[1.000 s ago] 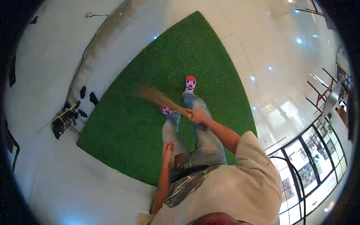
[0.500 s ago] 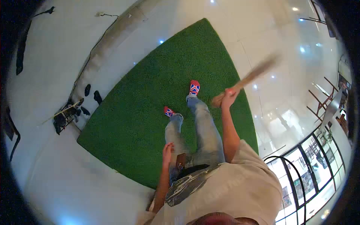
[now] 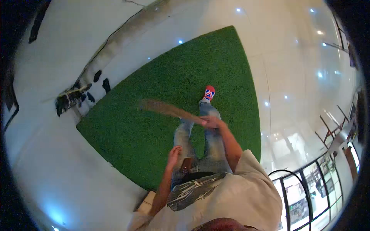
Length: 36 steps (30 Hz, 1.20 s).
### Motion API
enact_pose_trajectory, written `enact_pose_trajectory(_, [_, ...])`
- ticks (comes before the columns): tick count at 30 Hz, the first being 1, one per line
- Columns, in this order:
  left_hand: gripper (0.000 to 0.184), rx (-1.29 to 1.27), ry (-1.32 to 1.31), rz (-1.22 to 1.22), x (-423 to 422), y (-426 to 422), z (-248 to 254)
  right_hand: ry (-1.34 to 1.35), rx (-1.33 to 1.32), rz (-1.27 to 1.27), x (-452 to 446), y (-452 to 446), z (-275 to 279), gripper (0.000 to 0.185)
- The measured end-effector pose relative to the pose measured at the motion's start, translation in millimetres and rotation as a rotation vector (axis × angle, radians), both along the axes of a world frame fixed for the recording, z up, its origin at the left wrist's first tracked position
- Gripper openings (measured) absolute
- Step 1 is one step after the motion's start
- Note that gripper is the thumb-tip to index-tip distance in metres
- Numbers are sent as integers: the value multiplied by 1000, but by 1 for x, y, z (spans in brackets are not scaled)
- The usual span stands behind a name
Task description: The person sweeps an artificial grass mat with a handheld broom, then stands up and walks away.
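My right hand [image 3: 212, 122] is wrapped round the handle end of a straw broom [image 3: 167, 108], in front of my right thigh. The bristles fan out to the left over the green mat [image 3: 127, 111] and are blurred by motion. Over my left thigh, my left hand [image 3: 174, 154] is near a brown leather case at my waist [image 3: 186, 165]; its fingers are curled, and I cannot make out whether anything is in them. One red, white and blue sock [image 3: 209, 93] shows on the mat, while the broom covers the other foot.
Dark shoes [image 3: 106, 85] and a small rack with dark items [image 3: 68, 101] lie beyond the mat's left edge. At the right are a wooden chair frame [image 3: 328, 131] and glass doors [image 3: 304, 192]. A box [image 3: 146, 203] sits beside my left arm.
The broom swung out to the right past the mat's edge, then came back to the left across my legs with my right hand. My left hand stays by my thigh. The view has turned slightly.
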<state>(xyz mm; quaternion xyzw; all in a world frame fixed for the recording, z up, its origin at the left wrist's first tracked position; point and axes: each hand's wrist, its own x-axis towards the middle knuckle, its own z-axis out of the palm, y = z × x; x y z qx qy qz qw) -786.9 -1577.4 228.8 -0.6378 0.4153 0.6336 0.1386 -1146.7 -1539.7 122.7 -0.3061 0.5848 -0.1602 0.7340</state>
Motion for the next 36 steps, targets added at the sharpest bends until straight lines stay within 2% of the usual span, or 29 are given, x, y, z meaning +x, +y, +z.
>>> enact_pose_trajectory(1, [31,4,25,28,-11,-8,14,-39,22,-164,-6,37,-30,50])
enact_pose_trajectory(3, [31,11,9,78,-8,-13,21,-163,167,-679,-33,102,-85,45])
enact_pose_trajectory(4, [31,22,-29,88,8,-12,14,420,105,-749,-54,111,-81,36])
enact_pose_trajectory(5, [31,34,-61,95,18,-11,9,338,222,-1190,-71,120,-87,35])
enact_pose_trajectory(6, [31,33,-58,126,22,-10,10,468,50,-1426,-87,133,-115,35])
enact_pose_trajectory(7, [31,35,-50,142,24,-14,9,726,-8,-1387,-114,135,-126,42])
enact_pose_trajectory(8, [30,37,-36,155,25,-18,5,754,-32,-1712,-142,172,-214,51])
enact_pose_trajectory(9, [29,7,-20,158,32,-13,-4,828,-15,-1782,-167,139,-173,48])
enact_pose_trajectory(12, [28,-112,-21,123,62,-7,-22,781,-56,-1939,-201,74,-101,38])
enact_pose_trajectory(14, [27,-250,-43,53,54,-17,-4,699,-104,-1930,-194,31,-60,32])
enact_pose_trajectory(16, [24,-306,-144,-59,45,-53,26,593,-128,-1789,-157,-18,-27,27])
enact_pose_trajectory(17, [22,-328,-192,-116,45,-68,32,538,-124,-1670,-132,-46,-12,25])
enact_pose_trajectory(18, [21,-341,-185,-62,94,-98,45,593,-95,-1321,-55,-99,24,22])
enact_pose_trajectory(20, [19,-365,-168,26,86,-102,34,462,-65,-1039,-32,-95,-22,19])
enact_pose_trajectory(23, [18,-410,81,259,120,-136,27,281,90,-649,72,-154,-40,22])
enact_pose_trajectory(24, [18,-414,29,193,125,-151,27,211,117,-540,111,-183,-43,24])
enact_pose_trajectory(25, [19,-426,-21,121,189,-201,39,149,138,-545,221,-247,-28,25])
enact_pose_trajectory(26, [19,-425,-75,49,189,-206,30,86,173,-547,259,-269,-33,26])
enact_pose_trajectory(27, [20,-416,-86,100,211,-222,30,125,38,-361,301,-289,-65,26])
enact_pose_trajectory(28, [20,-403,-97,147,220,-229,27,-8,57,-308,338,-334,-32,31])
enact_pose_trajectory(29, [21,-399,-101,195,238,-247,25,-236,202,-381,393,-354,-80,35])
enact_pose_trajectory(30, [22,-432,-14,238,258,-271,27,-251,344,-244,456,-403,-94,40])
enact_pose_trajectory(31, [23,-470,78,273,278,-295,30,-362,199,-224,505,-456,-78,37])
enact_pose_trajectory(32, [24,-502,167,309,287,-306,36,-273,193,-156,526,-512,-17,35])
enact_pose_trajectory(34, [26,-366,160,489,324,-298,17,-655,583,-356,580,-583,-10,28])
enact_pose_trajectory(35, [26,-306,157,582,335,-298,4,-885,644,-553,607,-606,-27,26])
enact_pose_trajectory(36, [26,-306,155,558,342,-304,2,-1113,706,-752,637,-617,-47,23])
